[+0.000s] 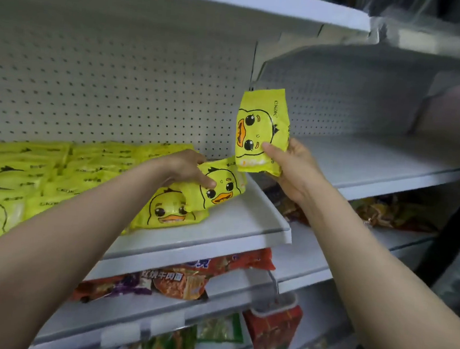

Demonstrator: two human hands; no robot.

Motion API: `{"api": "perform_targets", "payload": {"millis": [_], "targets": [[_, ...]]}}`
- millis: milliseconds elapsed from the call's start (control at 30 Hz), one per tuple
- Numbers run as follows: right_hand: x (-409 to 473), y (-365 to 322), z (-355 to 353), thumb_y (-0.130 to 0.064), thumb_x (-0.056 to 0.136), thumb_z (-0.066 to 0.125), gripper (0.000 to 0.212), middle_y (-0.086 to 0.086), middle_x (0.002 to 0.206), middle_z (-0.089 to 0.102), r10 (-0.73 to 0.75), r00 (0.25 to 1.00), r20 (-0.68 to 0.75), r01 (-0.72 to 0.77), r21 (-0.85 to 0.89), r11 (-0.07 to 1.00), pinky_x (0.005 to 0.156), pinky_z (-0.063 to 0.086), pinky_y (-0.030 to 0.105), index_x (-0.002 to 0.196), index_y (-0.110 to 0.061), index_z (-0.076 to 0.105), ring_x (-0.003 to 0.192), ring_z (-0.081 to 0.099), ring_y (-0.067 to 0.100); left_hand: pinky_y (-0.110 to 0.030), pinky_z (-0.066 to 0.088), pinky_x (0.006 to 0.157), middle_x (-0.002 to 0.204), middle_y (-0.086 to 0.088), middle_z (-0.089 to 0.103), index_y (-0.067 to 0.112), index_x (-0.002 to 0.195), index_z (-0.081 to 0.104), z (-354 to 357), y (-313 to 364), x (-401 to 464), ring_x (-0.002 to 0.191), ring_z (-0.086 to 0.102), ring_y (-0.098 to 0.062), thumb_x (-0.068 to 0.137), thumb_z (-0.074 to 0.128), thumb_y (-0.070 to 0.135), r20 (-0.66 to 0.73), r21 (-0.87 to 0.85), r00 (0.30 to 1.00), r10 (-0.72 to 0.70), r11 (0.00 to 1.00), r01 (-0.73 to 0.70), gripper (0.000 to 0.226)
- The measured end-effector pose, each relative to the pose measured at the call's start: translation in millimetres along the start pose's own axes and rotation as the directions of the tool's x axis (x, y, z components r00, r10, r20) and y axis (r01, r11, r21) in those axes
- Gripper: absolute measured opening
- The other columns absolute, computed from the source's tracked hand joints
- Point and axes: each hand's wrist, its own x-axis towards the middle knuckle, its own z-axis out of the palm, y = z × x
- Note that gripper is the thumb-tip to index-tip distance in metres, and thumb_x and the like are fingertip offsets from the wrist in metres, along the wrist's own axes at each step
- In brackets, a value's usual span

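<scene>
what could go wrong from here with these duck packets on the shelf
1. The left hand grips a tilted duck packet that leans on the front duck packet near the shelf end. Once let go, it might slide toward the edge.
2. The right hand holds the raised duck packet by its lower part only, in the air past the shelf end. It could slip and drop.
</scene>
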Motion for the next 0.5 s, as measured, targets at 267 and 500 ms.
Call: {"api": "perform_targets", "payload": {"millis": [267,500], "targets": [[66,-1,-35,-0.009,0.089,0.069,0.031,0.005,0.115,0.071,0.081,0.995,0.057,-0.075,-0.096,0.993,0.097,0.052,0.051,0.117,-0.018,0.06,0.101,0.07,0.027,-0.033,0.048,0.083,0.118,-0.001,0.058,0.015,0.121,0.058,13,29,69,0.105,0.056,-0.023,0.072,0.084,0.026,-0.047,0.04,0.999,-0.016,0.999,0.018,0.056],[103,-7,-56,-0.007,0.088,0.071,0.029,0.009,0.108,0.073,0.028,0.997,0.068,-0.018,-0.134,0.991,0.074,0.062,0.039,0.115,-0.01,0.064,0.089,0.073,0.024,-0.031,0.046,0.085,0.108,0.002,0.058,0.021,0.11,0.063,12,42,123,0.099,0.056,-0.02,0.07,0.081,0.031,-0.04,0.398,0.995,0.093,0.915,-0.069,0.045]]}}
